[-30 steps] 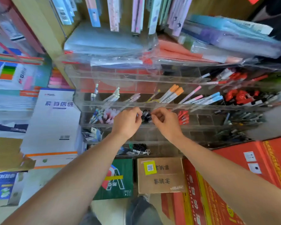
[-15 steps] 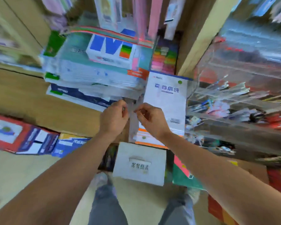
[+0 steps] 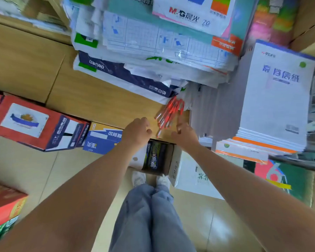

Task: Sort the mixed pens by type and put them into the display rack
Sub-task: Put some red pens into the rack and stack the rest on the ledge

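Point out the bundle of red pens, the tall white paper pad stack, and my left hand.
Bundle of red pens [image 3: 168,114]: head view, mid barrels.
Tall white paper pad stack [image 3: 273,106]: head view, top cover.
Left hand [image 3: 137,133]: head view, back of hand.

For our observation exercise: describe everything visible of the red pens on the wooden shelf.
The red pens are a loose bunch of slim, plastic-looking sticks with pale tips, lying flat and fanned on the wooden shelf, far ends against stacked paper packs. The left hand and right hand flank their near ends; contact is unclear.
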Demonstrator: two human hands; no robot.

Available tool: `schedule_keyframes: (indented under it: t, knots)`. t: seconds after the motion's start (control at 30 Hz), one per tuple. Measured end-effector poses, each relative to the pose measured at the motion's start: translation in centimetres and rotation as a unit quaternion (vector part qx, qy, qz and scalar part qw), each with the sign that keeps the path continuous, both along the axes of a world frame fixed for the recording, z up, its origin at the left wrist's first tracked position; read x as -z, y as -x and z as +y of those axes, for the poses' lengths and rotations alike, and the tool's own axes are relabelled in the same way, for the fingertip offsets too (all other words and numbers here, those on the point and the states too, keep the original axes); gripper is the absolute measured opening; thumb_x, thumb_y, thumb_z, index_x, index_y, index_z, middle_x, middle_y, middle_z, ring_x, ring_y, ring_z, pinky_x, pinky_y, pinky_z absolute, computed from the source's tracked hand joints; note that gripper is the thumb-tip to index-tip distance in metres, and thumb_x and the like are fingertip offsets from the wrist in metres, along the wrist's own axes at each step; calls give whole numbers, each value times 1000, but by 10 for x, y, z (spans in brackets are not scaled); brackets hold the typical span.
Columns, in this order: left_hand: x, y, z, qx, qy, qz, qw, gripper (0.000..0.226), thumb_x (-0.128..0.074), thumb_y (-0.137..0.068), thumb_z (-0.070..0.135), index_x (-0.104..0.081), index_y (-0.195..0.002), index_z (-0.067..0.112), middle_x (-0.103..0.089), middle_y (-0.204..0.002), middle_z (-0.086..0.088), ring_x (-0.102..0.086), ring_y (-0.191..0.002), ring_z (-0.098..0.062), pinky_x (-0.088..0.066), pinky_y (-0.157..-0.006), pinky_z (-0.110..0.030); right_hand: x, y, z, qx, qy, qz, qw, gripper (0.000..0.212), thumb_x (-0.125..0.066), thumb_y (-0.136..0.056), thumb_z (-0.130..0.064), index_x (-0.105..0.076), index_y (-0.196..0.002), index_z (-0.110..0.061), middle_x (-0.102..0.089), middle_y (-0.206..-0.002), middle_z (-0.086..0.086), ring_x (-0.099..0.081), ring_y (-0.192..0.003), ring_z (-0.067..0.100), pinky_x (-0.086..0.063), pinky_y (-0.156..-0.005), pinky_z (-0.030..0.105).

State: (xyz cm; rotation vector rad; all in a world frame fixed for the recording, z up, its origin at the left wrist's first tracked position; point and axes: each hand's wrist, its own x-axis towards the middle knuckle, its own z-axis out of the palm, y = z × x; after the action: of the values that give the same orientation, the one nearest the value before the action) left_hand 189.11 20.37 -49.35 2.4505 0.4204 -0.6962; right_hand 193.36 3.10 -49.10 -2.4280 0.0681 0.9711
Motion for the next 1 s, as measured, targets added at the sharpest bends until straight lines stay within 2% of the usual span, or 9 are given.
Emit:
schedule_keyframes:
  t: [0.07,0.23,0.43,0.53,0.6,0.67,0.77,0.87,1.0]
  knots:
    - [25,-6,0,0,7,7,1000,29,-48,-95,22,-53,-122,13,-54,-122,-10,-56,-109,-28,-46,-87,-38,26,-8,3,25,10,1,1000,52,-53,-92,-27,-40,-138,-7,-55,-124,10,-55,-95,22,-43,-74,29]
    - [81,-31,-10,11,22,-1,1000,39,-53,-94,26,-48,-131,11,-52,-126,-11,-53,-114,-28,-46,-92,-41,85,-33,6,64,55,13,996,62,-52,-93,-33,-30,-142,-4,-41,-134,17,-51,-116,31,-43,-85,33]
    - [139,-67,-22,-8,44,-40,998,42,-64,-86,25,-54,-125,14,-56,-116,-8,-55,-108,-27,-51,-87,-43,137,-65,16,137,109,-29,984,79,-53,-93,-41,-12,-150,-6,-30,-145,18,-36,-131,33,-34,-107,43]
    - [157,-78,-31,1,43,-50,998,51,-67,-85,25,-49,-131,12,-52,-125,-10,-49,-118,-27,-47,-95,-39,155,-71,19,172,119,-31,977,95,-64,-85,-47,-8,-151,-6,-28,-149,14,-34,-135,32,-35,-107,44]
    - [163,-84,-36,16,21,-70,997,49,-68,-84,26,-50,-127,9,-51,-123,-11,-47,-115,-28,-46,-93,-37,164,-72,22,161,122,-34,979,101,-65,-82,-54,-10,-149,-2,-29,-151,14,-37,-135,31,-37,-105,40]
    - [168,-90,-41,24,-3,-89,996,43,-68,-83,25,-53,-119,8,-52,-118,-12,-49,-110,-28,-47,-90,-36,169,-75,24,160,124,-37,979,96,-66,-79,-58,-23,-142,-1,-43,-140,15,-51,-122,30,-45,-93,37]
    - [173,-94,-42,34,-26,-73,996,38,-68,-85,21,-52,-115,5,-53,-114,-13,-54,-103,-28,-48,-81,-34,181,-78,27,173,96,-51,979,69,-70,-77,-55,-48,-122,-9,-62,-114,9,-63,-99,27,-48,-70,31]
    - [174,-94,-39,49,-34,-52,997,36,-64,-89,26,-52,-113,2,-54,-111,-14,-56,-98,-29,-48,-75,-35,186,-79,25,181,36,-47,982,43,-71,-79,-47,-61,-106,-15,-68,-97,1,-65,-84,20,-51,-64,28]
    - [173,-95,-38,68,-38,-36,996,40,-59,-92,38,-54,-110,2,-56,-105,-13,-59,-92,-29,-53,-71,-37,182,-83,19,179,3,-46,983,23,-68,-84,-30,-64,-96,-11,-65,-80,-1,-55,-62,8,-34,-45,6]
